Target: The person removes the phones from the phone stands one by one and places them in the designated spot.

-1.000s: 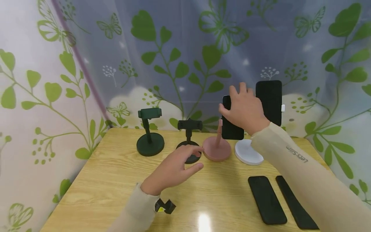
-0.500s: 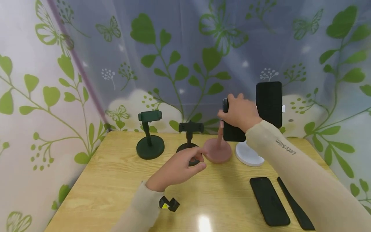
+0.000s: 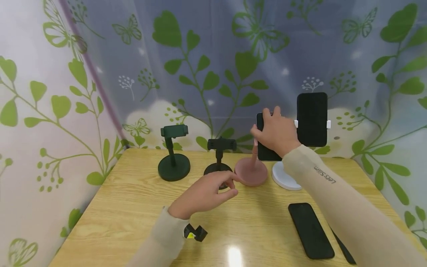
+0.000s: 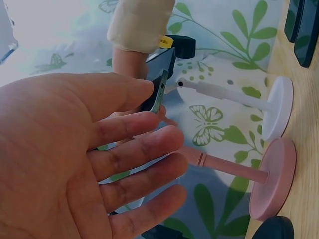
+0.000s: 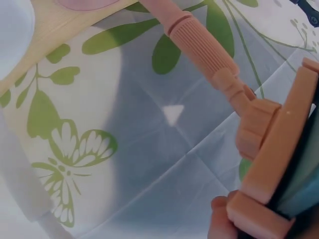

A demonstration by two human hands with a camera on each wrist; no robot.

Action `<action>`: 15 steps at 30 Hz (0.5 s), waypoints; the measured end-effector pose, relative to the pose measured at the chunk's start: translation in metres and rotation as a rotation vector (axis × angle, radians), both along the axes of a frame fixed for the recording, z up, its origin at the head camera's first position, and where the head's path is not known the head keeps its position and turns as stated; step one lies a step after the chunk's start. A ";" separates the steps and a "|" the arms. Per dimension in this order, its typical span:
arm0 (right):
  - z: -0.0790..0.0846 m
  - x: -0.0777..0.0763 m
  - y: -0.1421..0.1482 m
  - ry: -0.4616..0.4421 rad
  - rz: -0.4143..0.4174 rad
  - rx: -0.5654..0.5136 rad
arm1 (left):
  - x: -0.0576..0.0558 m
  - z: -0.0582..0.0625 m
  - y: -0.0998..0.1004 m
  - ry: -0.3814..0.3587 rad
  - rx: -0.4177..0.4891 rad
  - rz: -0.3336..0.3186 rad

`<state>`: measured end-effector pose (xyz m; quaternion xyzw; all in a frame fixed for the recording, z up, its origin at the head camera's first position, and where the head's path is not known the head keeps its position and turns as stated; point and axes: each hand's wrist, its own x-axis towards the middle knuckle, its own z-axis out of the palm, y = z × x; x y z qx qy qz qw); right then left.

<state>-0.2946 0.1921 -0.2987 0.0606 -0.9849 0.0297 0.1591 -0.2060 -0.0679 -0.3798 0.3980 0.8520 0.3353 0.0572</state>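
Note:
My right hand (image 3: 276, 133) grips a smartphone (image 3: 265, 152) at the pink phone stand (image 3: 252, 173), its fingers reaching over the phone's face and upper edge. In the right wrist view the phone's teal side (image 5: 301, 191) lies against the pink clamp (image 5: 279, 149), and a fingertip (image 5: 223, 219) touches the clamp's end. Much of the clamp is hidden in the head view. My left hand (image 3: 205, 194) hovers in front of the black phone stand (image 3: 218, 167), fingers loosely bent and holding nothing. From the left wrist view its palm (image 4: 55, 159) shows bare.
A white phone stand (image 3: 286, 177) holds another smartphone (image 3: 311, 119) upright at the right. The green stand (image 3: 174, 167) is at the left. Front right on the table (image 3: 116, 207) lie a black phone (image 3: 311, 230) and another (image 3: 343, 246) partly under the sleeve. A patterned curtain hangs behind.
My right hand has shifted slightly left and down over the phone at the pink stand. The left hand has moved a little to the right, its fingers bending slightly more.

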 end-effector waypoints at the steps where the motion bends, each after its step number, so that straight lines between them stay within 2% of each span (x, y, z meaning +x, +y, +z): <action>1: -0.001 0.000 0.001 0.007 0.006 -0.005 | 0.000 0.001 0.001 0.005 -0.004 -0.002; 10: -0.004 0.005 0.003 0.044 0.019 -0.041 | 0.000 0.001 0.000 0.010 -0.010 -0.001; 15: -0.003 0.012 0.004 0.023 0.012 -0.016 | 0.001 0.002 -0.001 -0.003 -0.011 0.004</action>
